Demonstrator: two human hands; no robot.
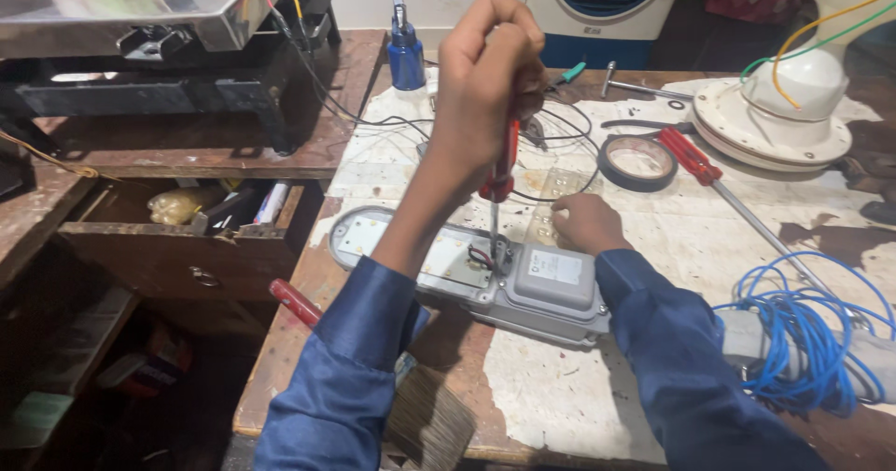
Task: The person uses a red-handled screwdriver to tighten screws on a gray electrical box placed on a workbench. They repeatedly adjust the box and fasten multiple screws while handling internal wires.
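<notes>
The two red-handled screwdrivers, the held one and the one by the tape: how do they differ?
The held screwdriver stands upright in the left hand, tip down in the grey lamp housing; the long screwdriver lies flat and untouched on the table beside the tape roll. Its shaft looks longer. Both have red handles.

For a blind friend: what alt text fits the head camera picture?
A left hand holds a red-handled screwdriver upright, tip in an opened grey lamp housing on a worn workbench; the right hand steadies the housing. Tape roll and blue wire lie nearby.
</notes>
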